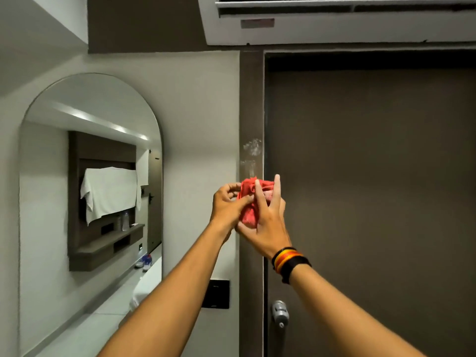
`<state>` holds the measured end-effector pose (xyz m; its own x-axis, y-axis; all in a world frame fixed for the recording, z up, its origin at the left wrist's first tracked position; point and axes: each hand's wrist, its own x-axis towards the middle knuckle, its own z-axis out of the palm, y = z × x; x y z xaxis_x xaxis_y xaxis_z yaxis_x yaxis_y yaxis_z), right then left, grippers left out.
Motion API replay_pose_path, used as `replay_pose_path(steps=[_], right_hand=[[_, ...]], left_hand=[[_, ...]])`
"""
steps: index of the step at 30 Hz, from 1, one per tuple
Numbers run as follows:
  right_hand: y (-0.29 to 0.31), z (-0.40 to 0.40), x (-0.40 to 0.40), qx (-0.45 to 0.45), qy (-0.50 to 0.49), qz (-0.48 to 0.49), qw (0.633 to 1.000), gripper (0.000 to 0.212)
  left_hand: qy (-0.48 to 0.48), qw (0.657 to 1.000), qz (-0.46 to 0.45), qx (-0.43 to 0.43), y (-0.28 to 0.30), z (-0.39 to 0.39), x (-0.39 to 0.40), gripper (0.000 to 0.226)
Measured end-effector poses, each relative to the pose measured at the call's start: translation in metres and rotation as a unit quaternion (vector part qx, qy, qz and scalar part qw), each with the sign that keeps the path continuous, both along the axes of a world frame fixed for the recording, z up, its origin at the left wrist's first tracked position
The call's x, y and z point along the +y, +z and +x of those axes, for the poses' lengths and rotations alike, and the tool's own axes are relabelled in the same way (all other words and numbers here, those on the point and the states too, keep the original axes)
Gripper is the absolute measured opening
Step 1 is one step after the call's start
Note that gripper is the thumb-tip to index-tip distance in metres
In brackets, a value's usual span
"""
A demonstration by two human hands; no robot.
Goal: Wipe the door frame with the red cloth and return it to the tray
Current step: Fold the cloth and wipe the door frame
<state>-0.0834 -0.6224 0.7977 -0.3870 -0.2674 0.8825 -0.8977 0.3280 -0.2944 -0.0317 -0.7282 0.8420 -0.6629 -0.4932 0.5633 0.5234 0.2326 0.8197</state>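
A bunched red cloth [248, 211] is held up between both hands in front of the brown door frame [251, 104]. My left hand [226, 206] pinches its left side with thumb and fingers. My right hand [268, 222] grips it from the right, two fingers stretched upward, a striped band and a black strap on the wrist. A pale wet smear [251, 153] marks the frame just above the cloth. No tray is in view.
The dark door [373, 189] fills the right, its silver handle [280, 314] low near the frame. An arched mirror [90, 202] hangs on the white wall at left. A black switch plate [217, 293] sits beside the frame. An air-conditioner vent [334, 19] hangs overhead.
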Motion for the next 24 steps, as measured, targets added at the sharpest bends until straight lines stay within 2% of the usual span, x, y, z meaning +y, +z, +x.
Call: replay_pose_path(steps=[2, 4, 7, 10, 13, 14, 16, 17, 18, 20, 22, 24], right_hand=[[-0.013, -0.009, -0.011, -0.003, -0.051, -0.002, 0.999, 0.102], [-0.025, -0.022, -0.025, 0.003, -0.103, -0.014, 0.995, 0.094], [-0.053, -0.044, -0.042, 0.014, -0.168, -0.002, 0.986, 0.094], [-0.108, -0.069, -0.053, 0.03, -0.204, 0.061, 0.977, 0.102], [-0.186, -0.097, -0.057, 0.049, -0.251, 0.135, 0.957, 0.11], [-0.214, -0.105, -0.058, 0.053, -0.259, 0.145, 0.953, 0.103], [-0.249, -0.118, -0.065, 0.107, -0.285, 0.174, 0.937, 0.059], [-0.255, -0.122, -0.064, 0.121, -0.285, 0.187, 0.932, 0.044], [-0.254, -0.13, -0.067, 0.132, -0.286, 0.193, 0.929, 0.043], [-0.24, -0.138, -0.075, 0.15, -0.295, 0.131, 0.935, 0.048], [-0.205, -0.144, -0.085, 0.195, -0.342, 0.034, 0.919, 0.053], [-0.164, -0.144, -0.089, 0.22, -0.296, 0.007, 0.93, 0.064]], left_hand=[[-0.015, 0.999, -0.047, -0.009, -0.01, -0.007, -0.013, 0.035], [-0.006, 0.995, -0.1, -0.011, -0.019, -0.016, -0.028, 0.03], [0.124, 0.973, -0.196, 0.005, -0.026, -0.027, -0.049, 0.019], [0.285, 0.906, -0.308, 0.063, -0.027, -0.038, -0.074, 0.032], [0.344, 0.833, -0.426, 0.082, -0.021, -0.06, -0.102, 0.045], [0.354, 0.814, -0.453, 0.076, -0.019, -0.068, -0.108, 0.048], [0.37, 0.786, -0.49, 0.075, -0.014, -0.086, -0.122, 0.052], [0.374, 0.774, -0.505, 0.081, -0.013, -0.095, -0.128, 0.053], [0.379, 0.762, -0.517, 0.089, -0.012, -0.105, -0.133, 0.053], [0.387, 0.749, -0.528, 0.101, -0.011, -0.122, -0.14, 0.055], [0.398, 0.751, -0.516, 0.105, -0.014, -0.138, -0.146, 0.057], [0.41, 0.756, -0.5, 0.104, -0.019, -0.149, -0.151, 0.058]])
